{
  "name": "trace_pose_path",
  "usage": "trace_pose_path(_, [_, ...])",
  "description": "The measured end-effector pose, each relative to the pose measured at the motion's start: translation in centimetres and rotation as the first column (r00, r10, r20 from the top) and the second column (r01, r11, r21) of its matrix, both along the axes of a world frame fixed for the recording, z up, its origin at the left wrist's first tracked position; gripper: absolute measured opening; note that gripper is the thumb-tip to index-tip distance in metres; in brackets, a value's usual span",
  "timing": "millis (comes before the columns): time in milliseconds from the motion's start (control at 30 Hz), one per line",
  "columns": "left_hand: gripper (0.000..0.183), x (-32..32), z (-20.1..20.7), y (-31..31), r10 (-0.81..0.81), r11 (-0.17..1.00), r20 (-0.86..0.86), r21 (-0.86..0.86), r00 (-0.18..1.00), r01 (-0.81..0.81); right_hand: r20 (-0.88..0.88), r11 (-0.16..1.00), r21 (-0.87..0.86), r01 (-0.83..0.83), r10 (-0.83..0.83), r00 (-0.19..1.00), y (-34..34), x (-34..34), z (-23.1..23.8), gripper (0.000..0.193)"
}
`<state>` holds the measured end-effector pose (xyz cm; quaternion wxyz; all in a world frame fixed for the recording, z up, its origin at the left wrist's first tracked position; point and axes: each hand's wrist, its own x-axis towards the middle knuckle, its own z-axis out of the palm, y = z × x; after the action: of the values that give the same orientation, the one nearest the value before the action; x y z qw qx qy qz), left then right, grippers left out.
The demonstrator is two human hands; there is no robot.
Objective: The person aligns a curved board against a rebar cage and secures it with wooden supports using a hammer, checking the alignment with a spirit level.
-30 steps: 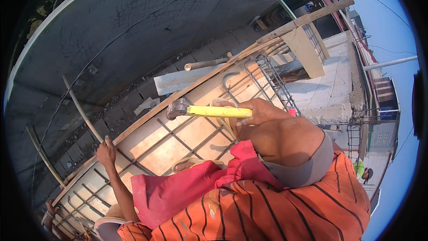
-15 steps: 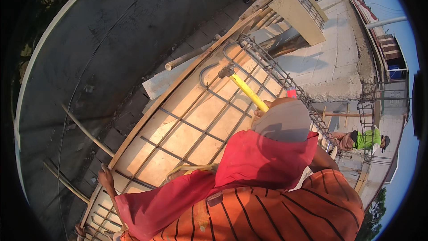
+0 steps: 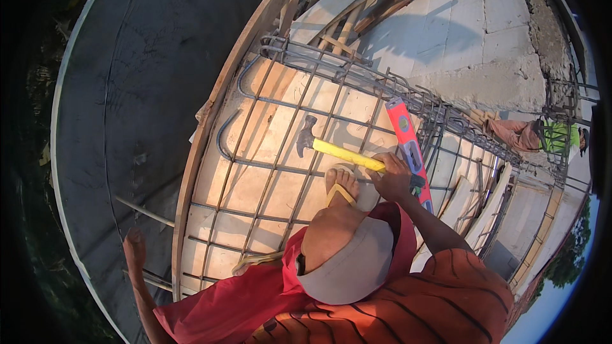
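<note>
Your right hand [image 3: 392,175] grasps the yellow handle of one metal-headed hammer [image 3: 347,154], held above the crossed steel bars [image 3: 274,166] over flat, pale boards [image 3: 248,185]. Your left hand [image 3: 135,248], at the wooden edge [image 3: 205,124] half a second ago, now shows outside it; I cannot tell its grip. One flat pink level [image 3: 403,127] shows more fully now; two bars curl into hooks.

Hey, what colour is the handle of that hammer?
The hammer handle is yellow; it shows best in the head view.
</note>
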<state>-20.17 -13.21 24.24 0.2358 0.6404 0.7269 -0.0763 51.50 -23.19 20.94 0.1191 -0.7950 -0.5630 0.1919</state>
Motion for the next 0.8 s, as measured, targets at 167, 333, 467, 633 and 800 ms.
trace_pose_path(167, [0.039,27.1,-0.8,18.7,-0.361,0.932,0.164,0.1,0.918,0.349,0.039,0.938,0.016,0.347,-0.347,0.937,0.3,9.8,-0.6,0.034])
trace_pose_path(333, [0.071,55.2,-5.0,25.5,-0.778,0.629,0.19,0.238,0.6,0.74,0.276,0.952,0.142,0.27,-0.3,0.913,3.4,20.6,-5.0,0.034])
trace_pose_path(467, [0.086,64.1,-11.0,24.1,-0.815,0.578,0.192,0.23,0.546,0.783,0.242,0.96,0.166,0.226,-0.262,0.934,5.7,23.3,-7.2,0.035])
trace_pose_path(633, [0.076,64.7,-13.8,22.6,-0.842,0.539,0.133,0.211,0.523,0.815,0.251,0.936,0.071,0.344,-0.35,0.903,5.2,22.9,-9.6,0.04])
trace_pose_path(800, [0.071,65.2,-13.1,22.4,-0.813,0.582,0.146,0.146,0.564,0.8,0.222,0.925,0.091,0.368,-0.379,0.898,6.1,22.4,-9.2,0.039])
